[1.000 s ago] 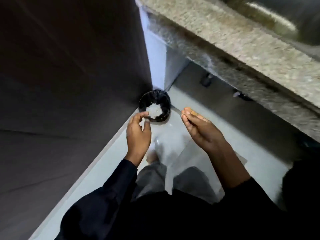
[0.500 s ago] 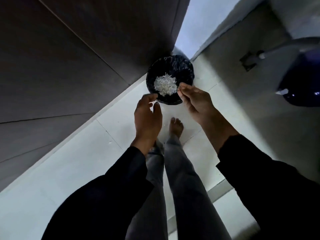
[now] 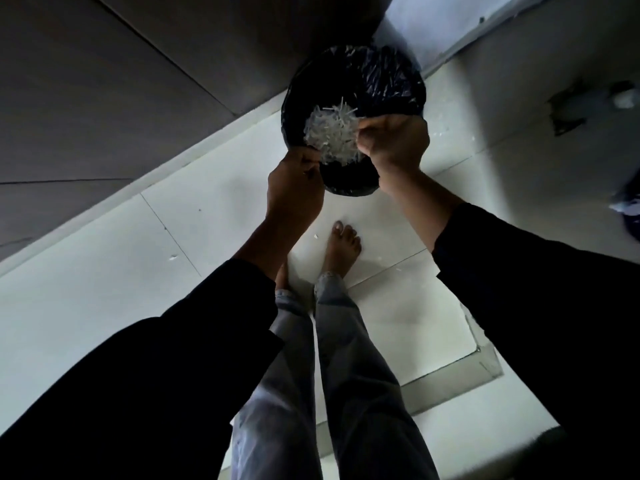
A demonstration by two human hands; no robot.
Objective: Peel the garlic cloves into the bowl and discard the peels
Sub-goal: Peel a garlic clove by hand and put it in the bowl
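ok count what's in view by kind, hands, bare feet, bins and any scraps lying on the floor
Hands: 2, left and right
Bare feet: 2
Black-lined bin: 1
White scraps on the floor: 4 at least
Total: 9

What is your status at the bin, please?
Both hands, left and right, over the black-lined round bin. White peels piled inside. Nothing in the way.

My bare feet (image 3: 343, 245) stand on the pale tiled floor (image 3: 104, 289), grey trouser legs (image 3: 349, 375) running down to them. A dark panelled wall (image 3: 121, 81) rises along the floor's left edge. Small white flecks (image 3: 172, 258) lie scattered on the tiles.
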